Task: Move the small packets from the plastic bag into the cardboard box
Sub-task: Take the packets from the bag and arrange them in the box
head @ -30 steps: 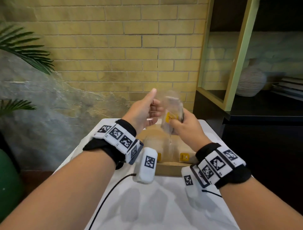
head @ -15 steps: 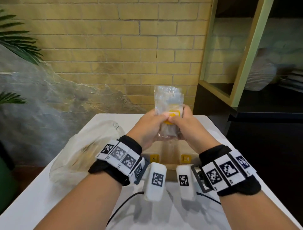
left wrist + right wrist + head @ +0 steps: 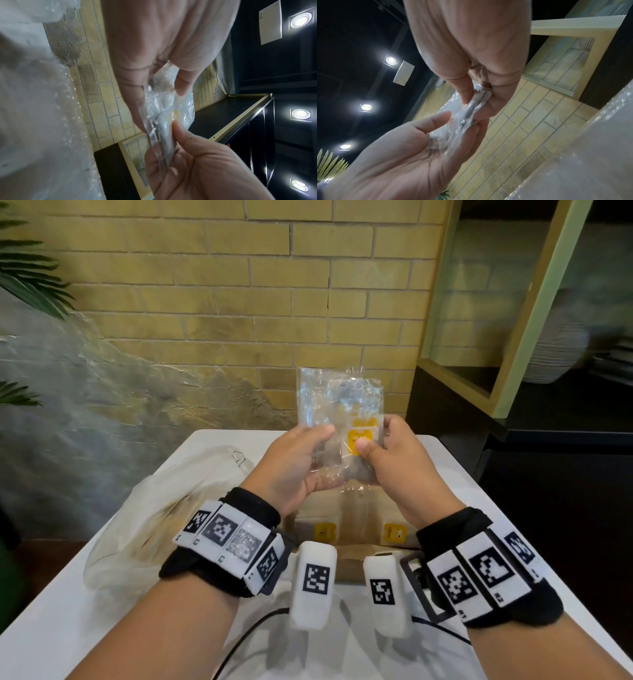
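Several clear small packets (image 3: 337, 402) with yellow labels are held upright above the cardboard box (image 3: 356, 558). My left hand (image 3: 301, 450) grips their left side, thumb in front and fingers behind. My right hand (image 3: 380, 446) pinches their right side, thumb on a yellow label. In the left wrist view the packets (image 3: 163, 108) sit between my left hand (image 3: 159, 94) and the right hand (image 3: 197, 162). In the right wrist view my right hand (image 3: 476, 100) pinches the packets' (image 3: 467, 115) edge. More packets with yellow labels (image 3: 394, 533) lie in the box. The crumpled plastic bag (image 3: 150, 508) lies left of it.
The box and bag sit on a white table (image 3: 68, 611) against a brick wall (image 3: 239, 302). A dark cabinet with a green-framed shelf (image 3: 507, 337) stands right of the table. Plant leaves (image 3: 30, 278) hang at the far left. A black cable (image 3: 246, 631) runs along the table's near side.
My left hand, thumb raised beside the packets a second ago, has taken hold of them together with the right. The packets are now spread wider between both hands.
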### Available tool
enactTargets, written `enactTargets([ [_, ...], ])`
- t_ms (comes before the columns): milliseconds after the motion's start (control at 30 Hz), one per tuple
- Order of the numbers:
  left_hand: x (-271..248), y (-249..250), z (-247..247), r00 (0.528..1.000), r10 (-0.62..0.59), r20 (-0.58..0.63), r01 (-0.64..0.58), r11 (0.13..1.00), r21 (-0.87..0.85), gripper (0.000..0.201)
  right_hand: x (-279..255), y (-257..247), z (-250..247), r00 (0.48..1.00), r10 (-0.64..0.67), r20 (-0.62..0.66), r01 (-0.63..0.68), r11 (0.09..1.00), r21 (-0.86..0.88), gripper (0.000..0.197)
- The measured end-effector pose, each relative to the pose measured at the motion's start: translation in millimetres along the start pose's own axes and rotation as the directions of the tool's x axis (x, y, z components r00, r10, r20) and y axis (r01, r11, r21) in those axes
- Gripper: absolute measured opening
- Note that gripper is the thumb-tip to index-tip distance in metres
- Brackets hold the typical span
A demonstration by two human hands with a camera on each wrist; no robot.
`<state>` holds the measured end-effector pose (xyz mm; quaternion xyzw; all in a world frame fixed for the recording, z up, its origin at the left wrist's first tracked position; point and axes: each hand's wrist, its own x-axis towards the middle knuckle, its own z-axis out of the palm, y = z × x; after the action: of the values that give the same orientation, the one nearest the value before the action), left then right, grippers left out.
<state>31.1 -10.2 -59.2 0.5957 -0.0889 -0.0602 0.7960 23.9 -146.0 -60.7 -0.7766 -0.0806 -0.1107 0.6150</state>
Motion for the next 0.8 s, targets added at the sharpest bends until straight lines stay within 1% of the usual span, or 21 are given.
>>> enactTargets([
  [100, -1.1, 1.0, -1.3, 1.000, -0.009, 0.021, 0.009, 1.000, -0.008, 0.012, -0.3, -1.6, 0.2, 0.997, 0.062, 0.038, -0.064, 0.997, 0.045, 0.013],
  [200, -4.2, 2.4, 1.4, 0.998, -0.002, 0.058, 0.003, 1.000, -0.014, 0.022, -1.3, -4.9, -2.7, 0.993, 0.067, 0.092, -0.079, 0.989, 0.127, 0.019],
  [267, -5.8, 1.9, 4.2, 0.998, 0.021, 0.057, -0.020, 1.000, -0.012, 0.027, -2.1, -6.2, -4.5, 0.993, 0.054, 0.102, -0.068, 0.988, 0.136, 0.023],
  [367, -5.8, -0.1, 6.6, 0.997, 0.078, 0.003, -0.078, 0.997, 0.000, 0.028, -2.9, -6.6, -4.7, 0.997, 0.025, 0.071, -0.032, 0.995, 0.090, 0.020],
  [467, -5.5, -1.0, 6.9, 0.992, 0.121, -0.046, -0.120, 0.993, 0.015, 0.022, -3.8, -8.1, -4.0, 1.000, 0.011, 0.024, -0.013, 0.998, 0.065, 0.018],
  [567, -4.5, -0.3, 8.0, 0.992, 0.101, -0.072, -0.104, 0.994, -0.027, 0.022, -4.4, -10.4, -4.8, 1.000, 0.014, -0.008, -0.014, 0.996, 0.084, 0.015],
  [700, -3.9, 2.2, 5.4, 0.993, 0.068, -0.100, -0.075, 0.995, -0.064, 0.022, -4.4, -14.0, -13.2, 0.999, 0.034, -0.026, -0.031, 0.992, 0.120, 0.020],
  [800, -4.3, 2.4, 2.3, 0.990, 0.089, -0.106, -0.095, 0.994, -0.050, 0.014, -2.7, -14.3, -14.8, 0.998, 0.044, -0.051, -0.038, 0.994, 0.103, 0.012],
])
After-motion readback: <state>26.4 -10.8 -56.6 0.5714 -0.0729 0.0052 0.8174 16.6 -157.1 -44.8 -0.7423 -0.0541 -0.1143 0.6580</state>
